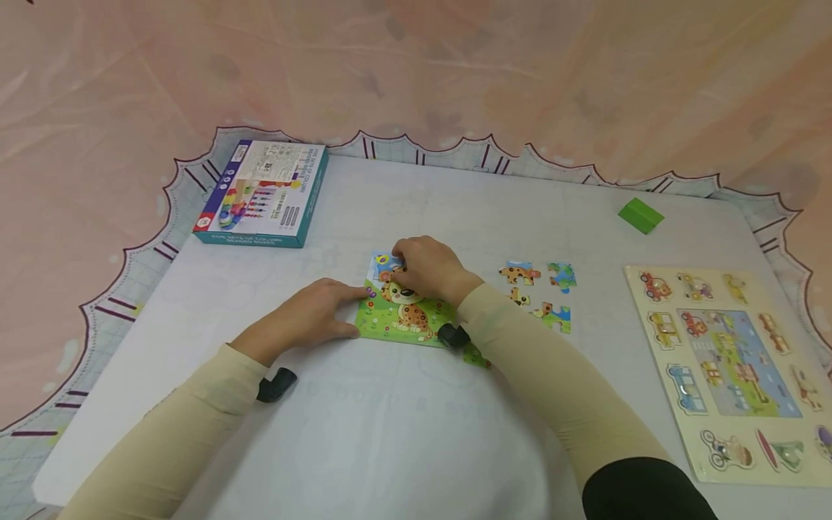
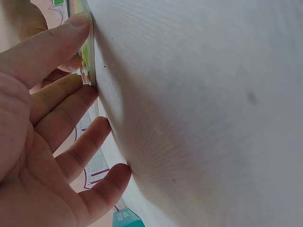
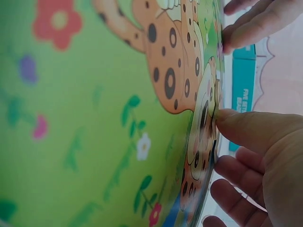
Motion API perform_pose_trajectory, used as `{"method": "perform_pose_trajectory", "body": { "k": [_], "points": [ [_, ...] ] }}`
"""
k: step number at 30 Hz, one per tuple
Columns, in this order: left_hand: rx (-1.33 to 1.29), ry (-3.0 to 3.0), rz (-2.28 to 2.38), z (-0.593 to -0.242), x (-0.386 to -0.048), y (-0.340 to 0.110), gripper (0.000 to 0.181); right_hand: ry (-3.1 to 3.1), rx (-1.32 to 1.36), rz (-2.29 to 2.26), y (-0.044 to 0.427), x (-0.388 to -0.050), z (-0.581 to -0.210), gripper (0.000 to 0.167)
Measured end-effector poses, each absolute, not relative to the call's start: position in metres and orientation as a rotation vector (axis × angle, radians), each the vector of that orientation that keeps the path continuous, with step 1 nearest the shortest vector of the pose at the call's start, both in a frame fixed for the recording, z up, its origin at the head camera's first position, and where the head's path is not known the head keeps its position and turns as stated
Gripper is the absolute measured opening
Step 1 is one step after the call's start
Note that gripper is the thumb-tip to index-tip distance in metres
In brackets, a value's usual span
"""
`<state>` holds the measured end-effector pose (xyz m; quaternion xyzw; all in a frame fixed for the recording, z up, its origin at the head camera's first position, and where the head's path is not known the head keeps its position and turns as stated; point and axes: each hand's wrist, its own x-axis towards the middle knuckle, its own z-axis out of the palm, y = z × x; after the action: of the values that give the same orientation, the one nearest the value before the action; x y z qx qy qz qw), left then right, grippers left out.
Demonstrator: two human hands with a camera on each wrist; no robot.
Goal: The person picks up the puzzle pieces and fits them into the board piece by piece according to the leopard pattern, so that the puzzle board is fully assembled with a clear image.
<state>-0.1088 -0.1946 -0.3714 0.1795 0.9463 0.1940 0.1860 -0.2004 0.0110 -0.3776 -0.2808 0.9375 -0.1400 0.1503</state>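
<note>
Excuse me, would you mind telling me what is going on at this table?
A person is working on a leopard jigsaw puzzle. The left hand touches its left edge, while the right hand works around the leopard's head; whether it pinches a piece is hard to tell. Several loose puzzle pieces lie to the right of the puzzle.

This is looking like a children's play table [image 1: 390, 433], exact room unclear: a bead-toy box [image 1: 263, 191] is lying left of the leopard jigsaw [image 1: 409, 316], a picture-puzzle board [image 1: 770, 361] right.
</note>
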Motion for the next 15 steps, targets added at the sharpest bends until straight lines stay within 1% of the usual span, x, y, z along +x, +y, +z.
{"method": "perform_pose_trajectory", "body": {
  "k": [15],
  "points": [
    [0.504, 2.664, 0.537, -0.3732, -0.1103, -0.1944, 0.065, 2.694, -0.851, -0.374, 0.0111, -0.2009, -0.3785, 0.043]
  ]
}}
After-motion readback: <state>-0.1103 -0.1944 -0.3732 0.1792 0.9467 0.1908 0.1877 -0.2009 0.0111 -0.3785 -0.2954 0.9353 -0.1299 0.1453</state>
